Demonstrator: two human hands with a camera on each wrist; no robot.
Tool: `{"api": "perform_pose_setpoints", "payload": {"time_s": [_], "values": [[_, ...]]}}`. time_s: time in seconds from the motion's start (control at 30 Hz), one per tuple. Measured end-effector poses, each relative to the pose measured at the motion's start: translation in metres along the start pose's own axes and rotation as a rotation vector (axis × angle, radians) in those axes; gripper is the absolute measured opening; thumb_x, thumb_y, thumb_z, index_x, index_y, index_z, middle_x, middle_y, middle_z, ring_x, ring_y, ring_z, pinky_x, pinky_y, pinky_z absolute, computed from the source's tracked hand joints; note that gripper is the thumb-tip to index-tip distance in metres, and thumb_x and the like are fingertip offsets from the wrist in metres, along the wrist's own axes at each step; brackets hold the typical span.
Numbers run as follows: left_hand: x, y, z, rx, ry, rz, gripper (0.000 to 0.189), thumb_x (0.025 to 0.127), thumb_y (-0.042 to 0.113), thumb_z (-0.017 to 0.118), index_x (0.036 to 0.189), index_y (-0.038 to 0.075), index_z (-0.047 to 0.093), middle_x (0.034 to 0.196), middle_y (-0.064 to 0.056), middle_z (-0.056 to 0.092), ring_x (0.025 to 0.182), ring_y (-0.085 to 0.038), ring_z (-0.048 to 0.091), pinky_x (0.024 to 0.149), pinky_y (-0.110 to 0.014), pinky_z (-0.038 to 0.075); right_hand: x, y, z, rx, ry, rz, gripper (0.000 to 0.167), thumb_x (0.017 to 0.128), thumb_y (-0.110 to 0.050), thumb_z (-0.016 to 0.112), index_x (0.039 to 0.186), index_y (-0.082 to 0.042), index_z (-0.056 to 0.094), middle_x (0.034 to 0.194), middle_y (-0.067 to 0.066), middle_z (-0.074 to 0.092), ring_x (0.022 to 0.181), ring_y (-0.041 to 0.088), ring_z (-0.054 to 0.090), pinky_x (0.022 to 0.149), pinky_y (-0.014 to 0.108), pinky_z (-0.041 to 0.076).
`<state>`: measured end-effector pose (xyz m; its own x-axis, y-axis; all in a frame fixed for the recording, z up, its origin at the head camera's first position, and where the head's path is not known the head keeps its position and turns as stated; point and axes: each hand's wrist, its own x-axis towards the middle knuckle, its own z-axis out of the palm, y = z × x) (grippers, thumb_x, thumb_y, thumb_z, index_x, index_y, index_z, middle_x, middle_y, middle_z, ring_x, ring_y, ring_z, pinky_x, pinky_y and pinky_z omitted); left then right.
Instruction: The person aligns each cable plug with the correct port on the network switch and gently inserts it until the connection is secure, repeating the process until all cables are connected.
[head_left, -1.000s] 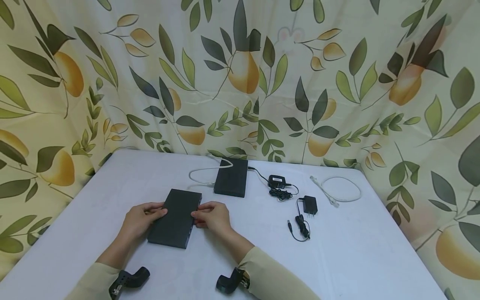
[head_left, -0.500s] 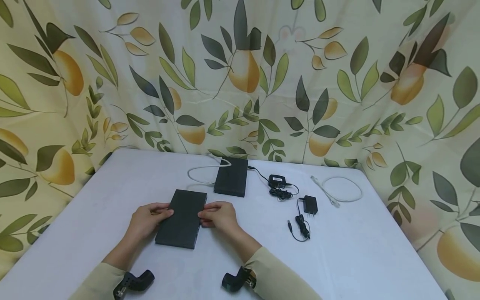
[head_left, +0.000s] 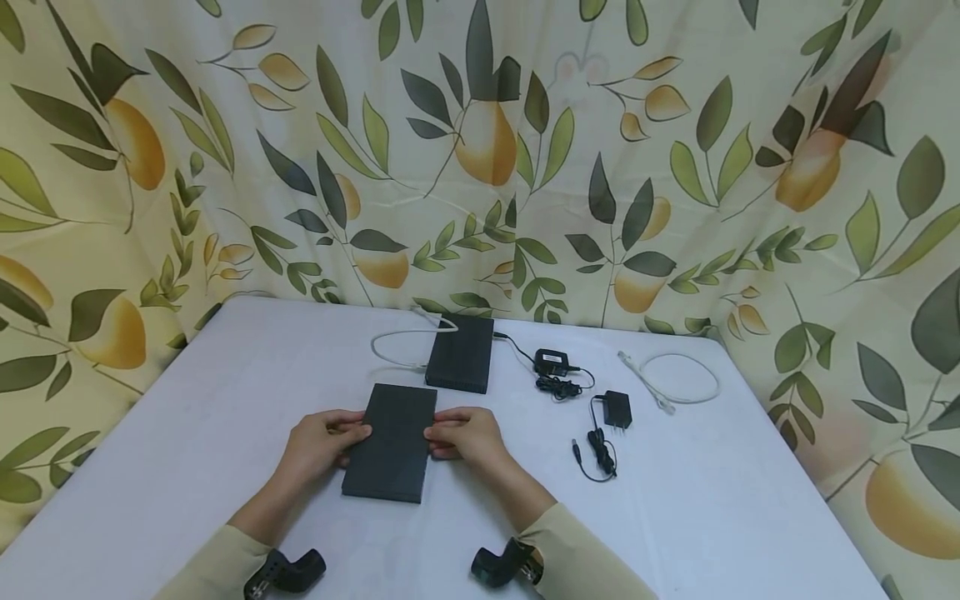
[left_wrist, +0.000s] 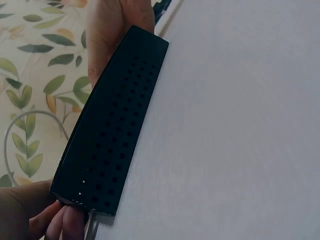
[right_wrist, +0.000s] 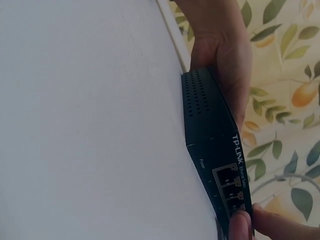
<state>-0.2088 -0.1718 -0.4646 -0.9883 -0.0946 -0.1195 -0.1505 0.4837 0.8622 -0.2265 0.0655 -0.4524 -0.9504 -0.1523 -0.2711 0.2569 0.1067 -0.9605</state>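
Observation:
In the head view, both hands hold a flat black TP-LINK Ethernet switch (head_left: 390,443) by its long sides, near the middle of the white table. My left hand (head_left: 317,446) grips the left side, thumb on top and fingers beneath. On the right side, my right hand (head_left: 467,437) pinches the edge that carries the ports (right_wrist: 227,182), partly covering them. A side with rows of vent holes (left_wrist: 125,120) faces the left wrist camera. Whether the switch touches the cloth is hard to tell. Behind it lies a second black switch (head_left: 460,354) with a white network cable (head_left: 397,335) attached.
A power adapter (head_left: 552,362) is wired to the rear switch. Another adapter (head_left: 617,410) with a bundled black cord (head_left: 600,450) lies nearer. A white network cable (head_left: 690,400) is coiled at the right. A patterned curtain (head_left: 480,150) hangs behind the table (head_left: 712,517).
Both hands have moved the near switch to the right and turned it a little, so its right side shows less. The rear switch, adapters and cables stay where they were.

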Motion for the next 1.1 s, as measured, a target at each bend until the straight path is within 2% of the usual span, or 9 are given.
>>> {"api": "perform_pose_setpoints", "payload": {"time_s": [0.2, 0.6, 1.1], "values": [[-0.001, 0.006, 0.011, -0.051, -0.03, -0.003, 0.036, 0.085, 0.017, 0.077, 0.118, 0.002, 0.071, 0.098, -0.009, 0.074, 0.072, -0.01, 0.065, 0.057, -0.028, 0.059, -0.005, 0.002, -0.014, -0.013, 0.003, 0.017, 0.031, 0.084, -0.005, 0.077, 0.112, 0.005, 0.069, 0.088, 0.011, 0.075, 0.066, 0.011, 0.07, 0.064, 0.028, 0.061], [-0.002, 0.019, 0.031, -0.102, -0.078, 0.014, 0.033, 0.085, 0.013, 0.077, 0.115, 0.001, 0.071, 0.093, -0.007, 0.073, 0.063, -0.013, 0.066, 0.054, -0.029, 0.059, -0.016, 0.002, -0.038, -0.054, 0.048, 0.039, 0.031, 0.084, -0.004, 0.076, 0.112, 0.007, 0.068, 0.087, 0.01, 0.075, 0.065, 0.011, 0.069, 0.063, 0.028, 0.061], [0.0, 0.037, 0.063, -0.139, -0.116, 0.067, 0.029, 0.083, 0.01, 0.078, 0.111, 0.002, 0.073, 0.09, -0.006, 0.074, 0.058, -0.013, 0.064, 0.05, -0.029, 0.057, -0.026, 0.006, -0.071, 0.0, 0.115, 0.072, 0.034, 0.083, -0.001, 0.076, 0.115, 0.007, 0.067, 0.086, 0.009, 0.074, 0.066, 0.013, 0.07, 0.063, 0.031, 0.061]]}}
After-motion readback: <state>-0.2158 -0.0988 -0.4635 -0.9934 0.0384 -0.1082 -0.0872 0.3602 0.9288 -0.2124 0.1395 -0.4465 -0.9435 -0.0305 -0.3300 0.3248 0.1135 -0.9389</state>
